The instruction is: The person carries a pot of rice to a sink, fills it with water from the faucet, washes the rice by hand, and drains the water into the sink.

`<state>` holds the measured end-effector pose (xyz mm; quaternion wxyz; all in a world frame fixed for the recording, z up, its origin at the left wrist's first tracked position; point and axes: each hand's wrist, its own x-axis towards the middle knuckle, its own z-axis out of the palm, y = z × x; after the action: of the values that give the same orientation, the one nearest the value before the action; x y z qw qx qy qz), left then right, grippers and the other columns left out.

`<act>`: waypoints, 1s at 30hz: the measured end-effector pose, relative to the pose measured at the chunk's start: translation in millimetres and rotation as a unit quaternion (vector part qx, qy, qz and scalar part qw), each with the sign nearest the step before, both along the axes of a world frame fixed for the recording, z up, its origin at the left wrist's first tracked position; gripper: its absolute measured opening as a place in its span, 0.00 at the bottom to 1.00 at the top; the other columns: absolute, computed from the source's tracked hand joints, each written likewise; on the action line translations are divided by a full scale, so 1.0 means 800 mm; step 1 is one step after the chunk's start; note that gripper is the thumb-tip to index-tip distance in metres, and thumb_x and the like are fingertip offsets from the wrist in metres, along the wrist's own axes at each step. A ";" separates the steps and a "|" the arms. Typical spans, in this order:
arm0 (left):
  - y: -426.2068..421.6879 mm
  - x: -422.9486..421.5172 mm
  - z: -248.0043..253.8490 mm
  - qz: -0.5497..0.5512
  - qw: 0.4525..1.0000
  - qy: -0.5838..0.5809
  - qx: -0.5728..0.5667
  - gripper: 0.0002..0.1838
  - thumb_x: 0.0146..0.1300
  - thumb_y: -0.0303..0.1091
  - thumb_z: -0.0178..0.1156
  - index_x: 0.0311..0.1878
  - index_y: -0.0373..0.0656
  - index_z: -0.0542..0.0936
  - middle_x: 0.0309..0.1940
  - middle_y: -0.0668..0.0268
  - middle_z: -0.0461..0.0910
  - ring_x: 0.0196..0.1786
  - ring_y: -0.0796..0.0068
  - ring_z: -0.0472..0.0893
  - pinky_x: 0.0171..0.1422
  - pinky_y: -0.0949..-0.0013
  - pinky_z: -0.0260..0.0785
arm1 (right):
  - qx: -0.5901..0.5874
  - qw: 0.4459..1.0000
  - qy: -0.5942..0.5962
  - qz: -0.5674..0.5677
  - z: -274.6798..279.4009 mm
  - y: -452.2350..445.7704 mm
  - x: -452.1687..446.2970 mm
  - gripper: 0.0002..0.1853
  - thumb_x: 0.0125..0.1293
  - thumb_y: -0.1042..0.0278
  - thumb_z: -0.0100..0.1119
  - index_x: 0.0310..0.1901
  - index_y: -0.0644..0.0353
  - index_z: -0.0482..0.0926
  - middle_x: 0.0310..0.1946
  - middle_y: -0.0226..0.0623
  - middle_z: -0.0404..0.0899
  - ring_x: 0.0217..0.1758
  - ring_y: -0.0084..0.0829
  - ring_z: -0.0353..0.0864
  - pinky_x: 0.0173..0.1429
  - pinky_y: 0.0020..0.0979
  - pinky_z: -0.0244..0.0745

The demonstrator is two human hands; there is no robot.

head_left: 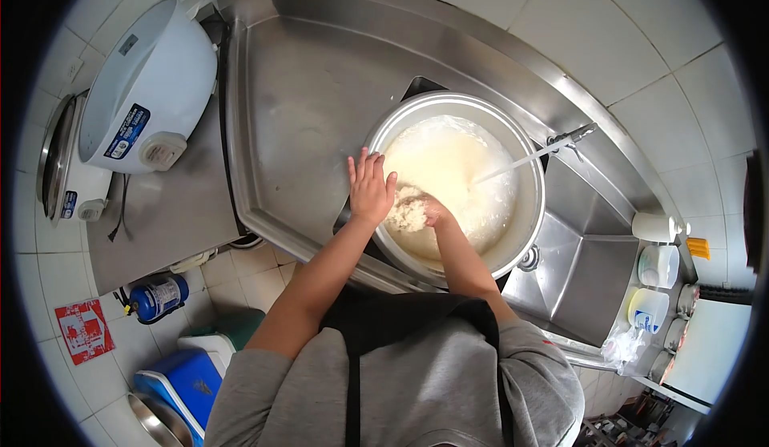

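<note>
A large round metal pot [531, 231] stands over the sink, with cloudy whitish water [448, 146] in it. My left hand [371, 193] lies on the pot's left rim, fingers stretched and spread, holding nothing. Inside the pot, my right hand [434, 211] is cupped round a heap of pale wet grains that look like rice [407, 210]. Part of its fingers is hidden by the grains. From the tap [575, 134] at the right, a stream of water [505, 168] runs into the pot.
Steel counter [304, 110] extends left of the pot; a sink basin [589, 275] lies right. Large rice cookers [152, 86] stand on the left side table. Plastic tubs [647, 309] line the right edge. A blue fire extinguisher [160, 297] and a blue cooler [180, 383] are lower left.
</note>
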<state>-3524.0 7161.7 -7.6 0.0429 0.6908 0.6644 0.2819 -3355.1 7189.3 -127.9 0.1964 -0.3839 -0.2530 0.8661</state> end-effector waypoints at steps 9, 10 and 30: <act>0.000 0.000 -0.001 -0.007 1.000 0.010 -0.020 0.23 0.63 0.44 0.45 0.53 0.35 0.67 0.55 0.57 0.65 0.68 0.58 0.53 0.72 0.49 0.33 | 0.430 0.696 -0.492 0.299 0.019 0.067 0.148 0.22 0.53 0.52 0.59 0.43 0.62 0.79 0.43 0.43 0.78 0.44 0.34 0.79 0.48 0.33 0.73; 0.000 0.001 -0.001 -0.007 1.000 0.004 -0.016 0.22 0.63 0.42 0.46 0.54 0.36 0.67 0.55 0.57 0.65 0.67 0.58 0.54 0.71 0.49 0.33 | 0.406 0.659 -0.557 0.300 0.019 0.071 0.169 0.25 0.52 0.47 0.58 0.43 0.61 0.79 0.43 0.44 0.78 0.47 0.39 0.77 0.50 0.34 0.71; 0.005 0.000 -0.002 -0.012 1.000 0.002 0.001 0.20 0.62 0.42 0.46 0.51 0.37 0.69 0.53 0.57 0.68 0.65 0.55 0.57 0.70 0.47 0.36 | 0.398 0.378 -0.466 0.694 0.041 -0.023 -0.017 0.25 0.62 0.65 0.41 0.61 0.64 0.62 0.62 0.48 0.59 0.66 0.42 0.57 0.71 0.46 0.38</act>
<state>-3523.9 7165.6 -9.6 0.0442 0.6993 0.6560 0.2805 -3368.6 7170.7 -95.2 -0.4920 -0.2949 -0.7981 0.1842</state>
